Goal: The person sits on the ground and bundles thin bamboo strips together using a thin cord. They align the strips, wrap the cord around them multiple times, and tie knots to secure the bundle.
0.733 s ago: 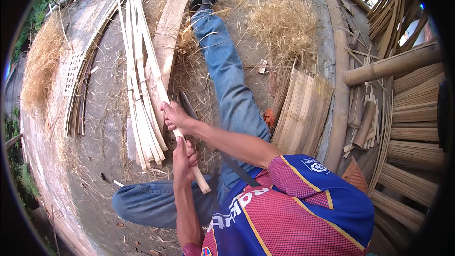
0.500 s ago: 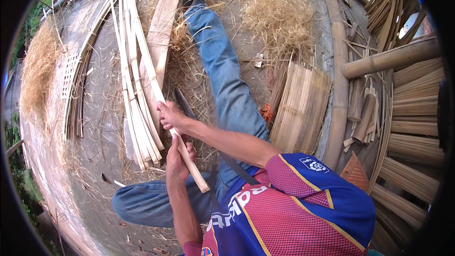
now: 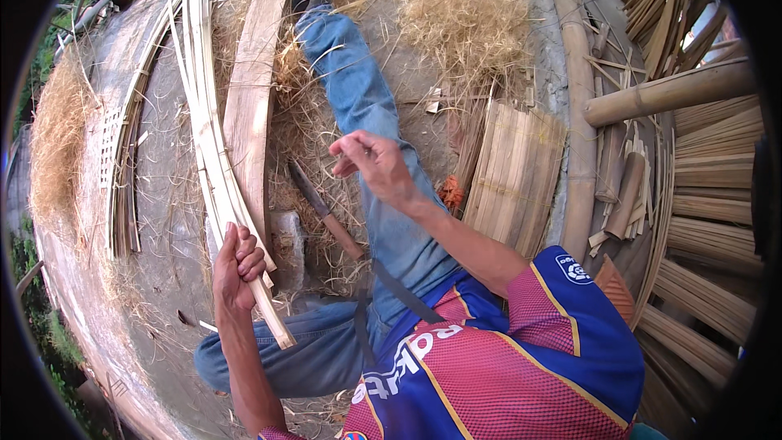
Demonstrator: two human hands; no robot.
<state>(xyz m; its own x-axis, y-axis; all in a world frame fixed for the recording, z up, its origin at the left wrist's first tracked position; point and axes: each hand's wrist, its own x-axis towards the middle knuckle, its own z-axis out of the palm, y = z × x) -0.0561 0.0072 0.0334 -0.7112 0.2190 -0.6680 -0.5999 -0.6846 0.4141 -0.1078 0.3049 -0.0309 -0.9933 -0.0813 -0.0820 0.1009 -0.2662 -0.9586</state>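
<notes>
My left hand point(image 3: 239, 265) is closed round a long pale bamboo strip point(image 3: 273, 319); its near end sticks out over my bent leg. Beyond that hand the strip lies along a bundle of similar strips point(image 3: 208, 106), and I cannot tell whether the fingers also hold others. Over my outstretched leg, my right hand point(image 3: 375, 167) hangs in the air, fingers loosely bent and apart, nothing seen in them. A knife point(image 3: 327, 220) with a dark blade and wooden handle rests on the shavings between the bundle and that leg.
A wooden plank point(image 3: 251, 90) lies right of the bundle, with a stone block point(image 3: 287, 248) near its end. More strips point(image 3: 122, 187) lie at left. Shavings point(image 3: 468, 28) are heaped ahead. Flat slats point(image 3: 517, 183) and bamboo poles point(image 3: 672, 91) are at right.
My hands have separated: the left moved left with the strip toward the bundle, while the right let go and rose to the right. The knife and stone block show more fully.
</notes>
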